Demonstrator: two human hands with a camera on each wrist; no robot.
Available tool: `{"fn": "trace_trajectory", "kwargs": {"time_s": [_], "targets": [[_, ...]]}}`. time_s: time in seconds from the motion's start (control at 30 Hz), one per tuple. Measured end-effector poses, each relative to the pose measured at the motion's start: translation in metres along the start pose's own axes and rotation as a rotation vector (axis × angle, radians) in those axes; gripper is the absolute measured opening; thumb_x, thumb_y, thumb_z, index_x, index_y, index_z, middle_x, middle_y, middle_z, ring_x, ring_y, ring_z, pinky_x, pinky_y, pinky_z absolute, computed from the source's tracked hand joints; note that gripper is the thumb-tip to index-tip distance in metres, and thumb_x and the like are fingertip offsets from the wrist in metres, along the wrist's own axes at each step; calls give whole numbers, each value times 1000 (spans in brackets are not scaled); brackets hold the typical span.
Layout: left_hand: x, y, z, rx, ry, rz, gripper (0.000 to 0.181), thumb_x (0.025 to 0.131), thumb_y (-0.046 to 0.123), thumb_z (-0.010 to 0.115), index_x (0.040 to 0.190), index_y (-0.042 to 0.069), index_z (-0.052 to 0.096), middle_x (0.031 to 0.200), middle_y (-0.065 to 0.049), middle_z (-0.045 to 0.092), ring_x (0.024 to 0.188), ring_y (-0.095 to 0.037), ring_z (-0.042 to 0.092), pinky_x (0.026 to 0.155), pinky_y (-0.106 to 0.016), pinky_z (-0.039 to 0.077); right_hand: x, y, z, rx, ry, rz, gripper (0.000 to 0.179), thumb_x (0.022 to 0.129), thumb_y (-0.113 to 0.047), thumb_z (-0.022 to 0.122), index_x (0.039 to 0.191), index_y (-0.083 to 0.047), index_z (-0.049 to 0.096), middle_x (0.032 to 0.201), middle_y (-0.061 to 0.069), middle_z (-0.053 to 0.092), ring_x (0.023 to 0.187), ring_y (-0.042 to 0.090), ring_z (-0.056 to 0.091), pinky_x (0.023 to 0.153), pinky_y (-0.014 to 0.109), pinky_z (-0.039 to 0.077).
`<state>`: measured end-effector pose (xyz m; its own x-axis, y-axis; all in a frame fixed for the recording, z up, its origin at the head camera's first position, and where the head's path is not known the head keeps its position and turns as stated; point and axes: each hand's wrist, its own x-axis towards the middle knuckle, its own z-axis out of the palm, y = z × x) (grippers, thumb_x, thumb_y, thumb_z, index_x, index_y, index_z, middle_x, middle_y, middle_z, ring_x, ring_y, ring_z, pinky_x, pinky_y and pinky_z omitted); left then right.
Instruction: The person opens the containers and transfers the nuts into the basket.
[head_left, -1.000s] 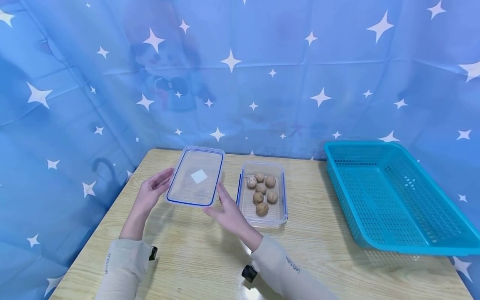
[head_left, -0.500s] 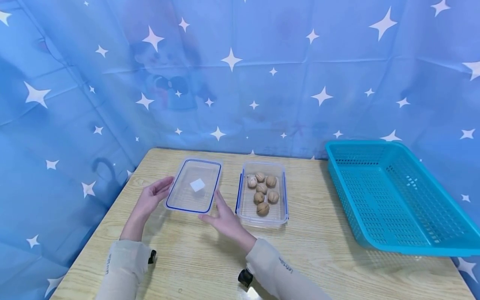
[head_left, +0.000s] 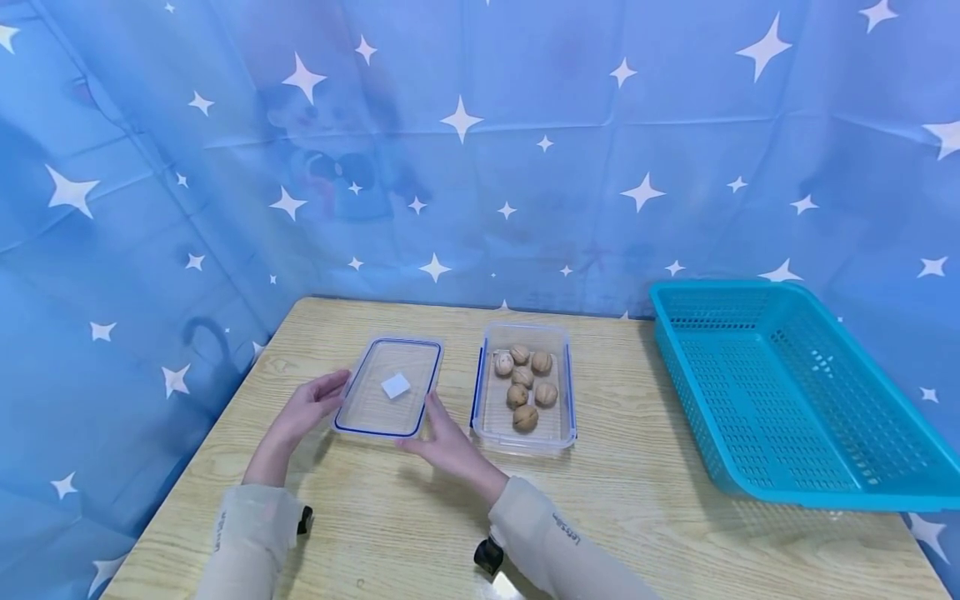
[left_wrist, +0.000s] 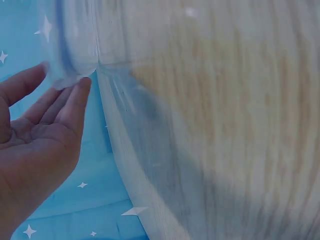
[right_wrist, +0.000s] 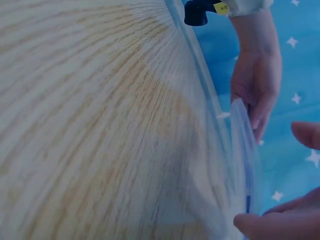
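A clear plastic container lid [head_left: 371, 408] with a blue seal line and a white square label is held at the left of the table, close over the wood. My left hand [head_left: 306, 410] grips its left edge; in the left wrist view, thumb and fingers stand on either side of the lid's corner [left_wrist: 72, 35]. At the lid's near right corner, my right hand [head_left: 450, 446] pinches the edge between thumb and fingers. Just right of it stands the matching open clear container [head_left: 555, 435], with several walnuts [head_left: 525, 418] inside.
A large turquoise perforated basket [head_left: 772, 417] stands on the right of the wooden table [head_left: 375, 533]. A blue curtain with white stars [head_left: 555, 208] hangs behind the table and along its left side.
Both hands have brought the lid down and toward the near side, and it now looks flatter. The walnut container and the basket stay in place.
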<state>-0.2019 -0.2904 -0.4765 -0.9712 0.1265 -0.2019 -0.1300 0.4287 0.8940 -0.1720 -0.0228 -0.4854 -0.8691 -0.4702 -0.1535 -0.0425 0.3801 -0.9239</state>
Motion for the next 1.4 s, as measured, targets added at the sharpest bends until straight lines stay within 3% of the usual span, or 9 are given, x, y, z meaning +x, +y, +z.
{"fn": "trace_trajectory", "kwargs": {"time_s": [0.33, 0.53, 0.7, 0.83, 0.97, 1.2, 1.4], "targets": [[-2, 0, 6, 17, -39, -23, 55, 105, 11, 43, 151, -13, 24, 156, -35, 29, 145, -49, 30, 120, -59, 30, 0, 8, 4, -4, -23, 50, 95, 91, -40, 69, 160, -5, 14, 168, 19, 1, 154, 42, 12, 124, 62, 17], [-1, 7, 8, 30, -6, -35, 55, 106, 15, 43, 154, -7, 26, 158, -32, 28, 147, -47, 27, 121, -59, 29, -2, 5, 2, -35, 3, 0, 92, 91, -38, 69, 160, -6, 17, 168, 20, 3, 153, 42, 15, 123, 61, 20], [2, 21, 12, 34, 29, 29, 53, 106, 15, 45, 152, -5, 31, 157, -30, 32, 148, -45, 28, 122, -57, 27, -7, -6, -4, -27, 18, -76, 87, 93, -29, 71, 159, -7, 20, 168, 17, 11, 152, 37, 23, 124, 52, 26], [3, 31, 16, 15, 46, 58, 52, 105, 16, 47, 152, -4, 33, 157, -28, 34, 148, -43, 30, 123, -55, 28, -14, -18, -12, 61, 0, -142, 87, 92, -21, 73, 159, -8, 19, 167, 13, 18, 151, 33, 28, 123, 44, 32], [4, 42, 23, -11, 46, 101, 52, 105, 16, 49, 151, -4, 35, 157, -27, 35, 148, -42, 32, 122, -54, 30, -20, -30, -24, 95, 2, -189, 85, 92, -19, 72, 159, -7, 22, 166, 11, 24, 151, 32, 29, 122, 44, 33], [6, 57, 36, -7, 46, 181, 50, 105, 17, 49, 149, -4, 39, 156, -26, 39, 146, -42, 35, 120, -54, 33, -23, -36, -46, 59, 41, -240, 77, 93, -17, 71, 156, -5, 29, 162, 15, 31, 147, 36, 36, 120, 47, 36], [10, 68, 47, -21, 48, 205, 47, 105, 16, 50, 148, -1, 42, 155, -23, 42, 146, -40, 37, 120, -53, 34, -23, -33, -70, 14, 92, -239, 72, 93, -17, 71, 153, -5, 35, 160, 16, 36, 145, 36, 40, 119, 46, 38]]}}
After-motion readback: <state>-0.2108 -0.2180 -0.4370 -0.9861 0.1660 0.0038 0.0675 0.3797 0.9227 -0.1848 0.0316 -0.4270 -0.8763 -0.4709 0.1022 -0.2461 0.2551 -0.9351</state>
